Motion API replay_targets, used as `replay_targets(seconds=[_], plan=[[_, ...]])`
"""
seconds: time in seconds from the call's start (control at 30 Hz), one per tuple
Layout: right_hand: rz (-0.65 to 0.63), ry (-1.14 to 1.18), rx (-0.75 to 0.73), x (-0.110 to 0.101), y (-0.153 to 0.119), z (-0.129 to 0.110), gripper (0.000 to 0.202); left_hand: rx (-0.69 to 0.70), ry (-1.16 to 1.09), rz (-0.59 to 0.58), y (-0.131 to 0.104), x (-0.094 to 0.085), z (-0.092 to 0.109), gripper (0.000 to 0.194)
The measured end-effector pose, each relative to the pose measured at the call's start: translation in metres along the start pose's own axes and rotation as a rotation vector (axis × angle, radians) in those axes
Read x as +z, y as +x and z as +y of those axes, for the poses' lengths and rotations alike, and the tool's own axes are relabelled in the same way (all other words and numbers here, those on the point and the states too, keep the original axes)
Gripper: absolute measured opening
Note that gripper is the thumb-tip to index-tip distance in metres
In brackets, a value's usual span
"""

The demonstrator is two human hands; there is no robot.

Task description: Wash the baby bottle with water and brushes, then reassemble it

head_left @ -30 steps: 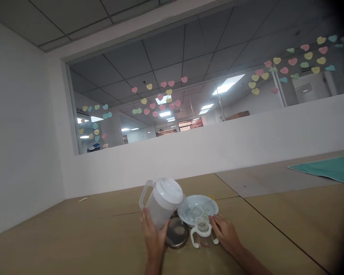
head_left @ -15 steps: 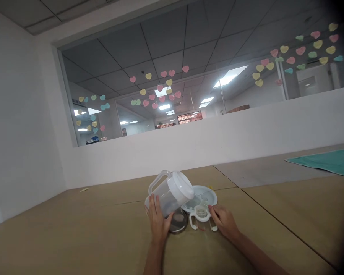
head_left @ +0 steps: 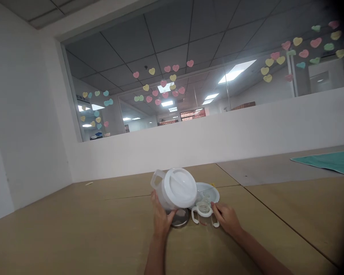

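Observation:
My left hand [head_left: 161,219] is wrapped round a translucent plastic pitcher [head_left: 160,194], which is tilted to the right with its white lid [head_left: 181,188] turned toward me. Just right of it, my right hand [head_left: 227,217] pinches the edge of a clear baby cup [head_left: 203,208] that has two white side handles. The cup's mouth faces up, below and right of the pitcher's lid. Beneath the pitcher lies a dark round metal disc [head_left: 180,218], partly covered. Behind the cup rests a pale round tray [head_left: 215,193] with clear items on it, partly hidden by the pitcher.
A teal cloth [head_left: 332,162] lies at the far right of the wooden table [head_left: 83,229]. A small pale scrap [head_left: 89,183] is near the back left. A white wall [head_left: 149,151] with a window above it, dotted with heart-shaped notes, bounds the table's back.
The pitcher has swung so its lid faces me more and has moved slightly right. My right hand keeps its hold on the cup. The whole view has shifted a little.

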State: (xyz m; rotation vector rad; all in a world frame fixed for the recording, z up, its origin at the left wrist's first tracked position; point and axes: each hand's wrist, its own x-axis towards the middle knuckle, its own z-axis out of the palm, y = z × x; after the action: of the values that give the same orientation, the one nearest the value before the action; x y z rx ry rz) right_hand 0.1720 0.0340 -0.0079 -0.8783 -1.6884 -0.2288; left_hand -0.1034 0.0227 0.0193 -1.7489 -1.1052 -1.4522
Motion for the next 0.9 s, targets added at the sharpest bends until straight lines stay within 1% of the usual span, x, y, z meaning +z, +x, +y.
replay_targets(seconds=[0.13, 0.23, 0.37, 0.47, 0.5, 0.57, 0.67, 0.7, 0.73, 0.8, 0.87, 0.9], plan=[[0.029, -0.028, -0.039, -0.003, 0.001, -0.002, 0.046, 0.062, -0.022, -0.018, 0.004, -0.004, 0.0, 0.093], [0.039, -0.047, -0.067, -0.005, 0.002, -0.004, 0.045, 0.097, -0.021, -0.017, 0.005, -0.006, 0.001, 0.094], [0.064, -0.07, -0.103, -0.007, 0.005, -0.006, 0.041, 0.136, -0.025, -0.054, 0.001, -0.007, 0.001, 0.096], [0.108, -0.088, -0.127, -0.011, 0.006, -0.009, 0.04, 0.137, -0.019, -0.028, -0.002, -0.005, 0.0, 0.095], [0.124, -0.09, -0.129, -0.013, 0.006, -0.01, 0.039, 0.112, -0.014, -0.012, -0.003, -0.005, 0.0, 0.094], [0.164, -0.066, -0.107, -0.018, 0.006, -0.014, 0.035, 0.005, 0.005, 0.028, -0.004, -0.004, -0.001, 0.096], [0.27, 0.039, -0.022, -0.023, 0.011, -0.025, 0.027, -0.241, 0.054, 0.111, -0.006, -0.004, -0.003, 0.103], [0.316, 0.078, -0.008, -0.023, 0.016, -0.031, 0.023, -0.326, 0.071, 0.138, -0.007, -0.004, -0.004, 0.105], [0.355, 0.109, -0.035, -0.024, 0.024, -0.039, 0.017, -0.405, 0.08, 0.154, -0.007, -0.004, -0.005, 0.103], [0.403, 0.188, -0.126, -0.031, 0.048, -0.063, 0.007, -0.535, 0.077, 0.179, -0.009, -0.004, -0.01, 0.103], [0.415, 0.341, -0.093, -0.051, 0.077, -0.1, 0.013, -0.634, 0.064, 0.191, -0.011, -0.003, -0.014, 0.104], [0.414, 0.482, -0.057, -0.067, 0.092, -0.123, 0.015, -0.672, 0.062, 0.199, -0.013, -0.002, -0.017, 0.105]])
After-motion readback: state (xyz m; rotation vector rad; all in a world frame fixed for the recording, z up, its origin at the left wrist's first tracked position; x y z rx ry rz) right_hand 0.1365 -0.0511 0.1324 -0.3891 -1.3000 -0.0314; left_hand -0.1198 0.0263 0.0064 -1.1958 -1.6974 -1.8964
